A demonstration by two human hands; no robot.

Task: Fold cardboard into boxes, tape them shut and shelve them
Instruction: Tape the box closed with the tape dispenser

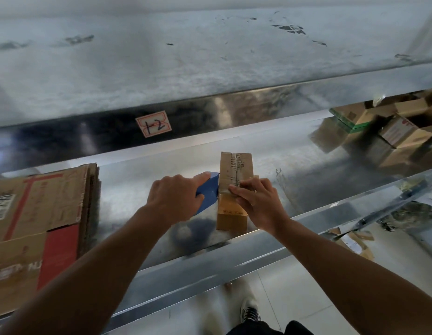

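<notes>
A small oblong cardboard box (234,170) stands on the shiny metal shelf (147,189), with clear tape along its top seam. My left hand (174,197) grips a blue tape dispenser (207,192) pressed against the box's left side. My right hand (258,201) rests on the near part of the box top, fingers pressing down over the taped seam. The box's near end face (230,217) shows below my fingers.
A stack of flattened cardboard (41,218) with red print lies at the shelf's left. Several filled boxes (391,131) crowd the shelf's far right. A label marked "12" (154,123) sticks to the upper shelf's beam. Floor and my shoe (250,310) lie below.
</notes>
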